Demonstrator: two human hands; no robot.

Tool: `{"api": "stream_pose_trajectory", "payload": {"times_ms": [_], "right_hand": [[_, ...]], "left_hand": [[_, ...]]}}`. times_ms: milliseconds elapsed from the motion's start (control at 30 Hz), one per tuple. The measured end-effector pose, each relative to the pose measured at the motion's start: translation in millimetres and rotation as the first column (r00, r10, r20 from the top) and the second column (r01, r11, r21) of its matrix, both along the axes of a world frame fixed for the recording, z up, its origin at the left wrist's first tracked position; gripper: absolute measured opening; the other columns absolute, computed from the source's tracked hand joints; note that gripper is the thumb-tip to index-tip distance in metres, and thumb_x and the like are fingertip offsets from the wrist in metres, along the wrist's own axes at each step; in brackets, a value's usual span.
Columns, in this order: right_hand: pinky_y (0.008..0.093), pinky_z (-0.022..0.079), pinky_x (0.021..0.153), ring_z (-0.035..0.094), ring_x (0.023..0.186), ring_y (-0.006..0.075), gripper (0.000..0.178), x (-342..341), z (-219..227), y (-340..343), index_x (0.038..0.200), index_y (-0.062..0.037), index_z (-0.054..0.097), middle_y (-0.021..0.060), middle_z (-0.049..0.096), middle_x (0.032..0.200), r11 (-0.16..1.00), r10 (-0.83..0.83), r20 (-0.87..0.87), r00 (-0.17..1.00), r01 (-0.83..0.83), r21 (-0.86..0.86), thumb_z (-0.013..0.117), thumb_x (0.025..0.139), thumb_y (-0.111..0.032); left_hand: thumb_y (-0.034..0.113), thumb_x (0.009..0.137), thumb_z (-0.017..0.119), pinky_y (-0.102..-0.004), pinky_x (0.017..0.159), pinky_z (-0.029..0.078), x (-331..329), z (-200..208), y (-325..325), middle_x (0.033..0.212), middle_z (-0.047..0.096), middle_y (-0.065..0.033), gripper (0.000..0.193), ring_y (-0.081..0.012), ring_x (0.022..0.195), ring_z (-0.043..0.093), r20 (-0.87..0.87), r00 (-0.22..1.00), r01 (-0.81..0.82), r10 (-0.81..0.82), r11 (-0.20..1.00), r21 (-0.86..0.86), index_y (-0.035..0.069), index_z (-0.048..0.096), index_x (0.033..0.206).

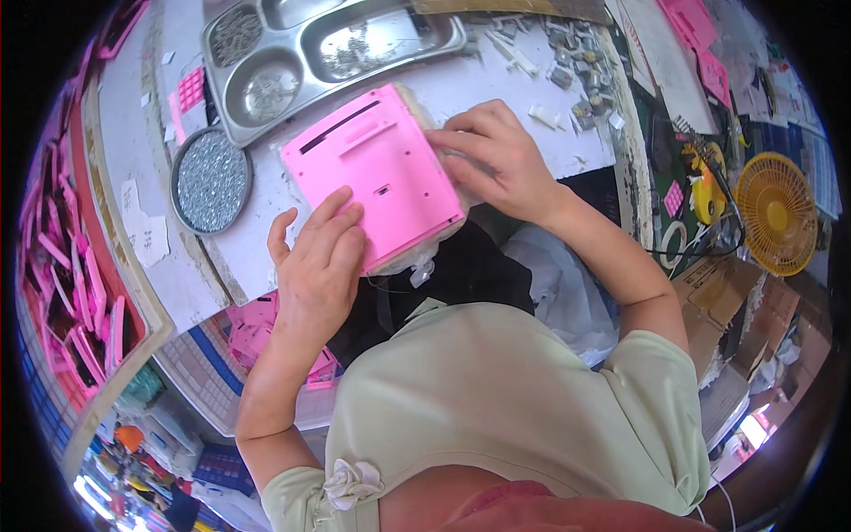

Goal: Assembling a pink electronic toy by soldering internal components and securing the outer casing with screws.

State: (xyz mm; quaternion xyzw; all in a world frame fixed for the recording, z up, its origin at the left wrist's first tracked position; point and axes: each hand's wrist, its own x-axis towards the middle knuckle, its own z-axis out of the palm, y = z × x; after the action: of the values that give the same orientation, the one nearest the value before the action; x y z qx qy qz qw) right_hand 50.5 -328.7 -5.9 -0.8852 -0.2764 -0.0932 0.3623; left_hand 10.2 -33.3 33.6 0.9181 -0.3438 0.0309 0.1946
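A pink plastic housing [390,168] sits right of my left hand [317,262], whose parted fingers lie over its near left edge; my right hand [507,164] bends its fingers against the right edge; I cannot tell whether either clamps it; on its far side, a steel tray [284,41]

The pink plastic casing [390,168] is flat and roughly square, with a long dark slot near one edge, a raised rectangular ridge beside that, a small dark opening near its middle and several small holes. It sits turned askew on the person's side of the metal tray [289,44], slotted edge toward it.
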Motion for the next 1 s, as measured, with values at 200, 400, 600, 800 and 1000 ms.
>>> {"api": "stream_pose_trajectory", "payload": {"times_ms": [200,400,600,800,1000], "right_hand": [[0.0381,0.052,0.082,0.059,0.098,0.0281,0.04,3,8,8,0.125,-0.0075,0.07,0.0064,0.067,0.107,0.981,0.026,0.021,0.999,-0.022,-0.192,0.071,0.086,-0.015],[0.0385,0.054,0.079,0.061,0.097,0.0264,0.032,13,11,10,0.118,-0.0069,0.074,0.0059,0.067,0.105,0.978,0.06,-0.016,0.998,-0.062,-0.201,0.069,0.087,-0.014],[0.0374,0.053,0.078,0.066,0.089,0.0302,0.022,51,15,-12,0.11,-0.0054,0.076,0.0105,0.07,0.094,0.995,0.097,-0.201,0.975,-0.096,0.016,0.067,0.093,-0.016],[0.0291,0.054,0.063,0.068,0.068,0.0136,0.024,77,24,11,0.096,0.0001,0.072,0.0056,0.069,0.074,0.999,0.036,-0.647,0.762,-0.028,0.021,0.077,0.09,-0.022],[0.0277,0.055,0.056,0.068,0.062,0.0125,0.022,110,27,21,0.083,-0.0018,0.067,0.005,0.069,0.071,0.986,0.011,-0.85,0.527,-0.147,-0.078,0.077,0.091,-0.02]], "left_hand": [[0.004,0.085,0.072,-0.0392,0.1,0.037,3,-2,-5,0.116,0.072,-0.0051,0.012,-0.0192,0.125,0.066,-0.008,1.0,0.002,-0.002,1.0,0.002,0.008,0.065,0.094],[0.006,0.086,0.073,-0.0385,0.092,0.039,8,4,-5,0.113,0.073,-0.0047,0.011,-0.0191,0.123,0.067,-0.023,1.0,0.003,-0.002,0.999,0.046,0.008,0.066,0.094],[0.007,0.086,0.075,-0.0391,0.092,0.038,10,7,-7,0.111,0.072,-0.0045,0.014,-0.0202,0.12,0.067,-0.005,1.0,-0.001,0.001,1.0,0.017,0.009,0.065,0.096],[0.004,0.085,0.076,-0.0376,0.091,0.039,8,4,-8,0.113,0.073,-0.0063,0.017,-0.0208,0.12,0.067,0.005,1.0,-0.019,0.019,1.0,-0.016,0.009,0.065,0.098],[0.004,0.085,0.076,-0.0367,0.089,0.039,6,-5,-5,0.113,0.073,-0.006,0.017,-0.0202,0.12,0.068,0.012,1.0,-0.018,0.018,0.998,-0.064,0.009,0.065,0.098]]}}
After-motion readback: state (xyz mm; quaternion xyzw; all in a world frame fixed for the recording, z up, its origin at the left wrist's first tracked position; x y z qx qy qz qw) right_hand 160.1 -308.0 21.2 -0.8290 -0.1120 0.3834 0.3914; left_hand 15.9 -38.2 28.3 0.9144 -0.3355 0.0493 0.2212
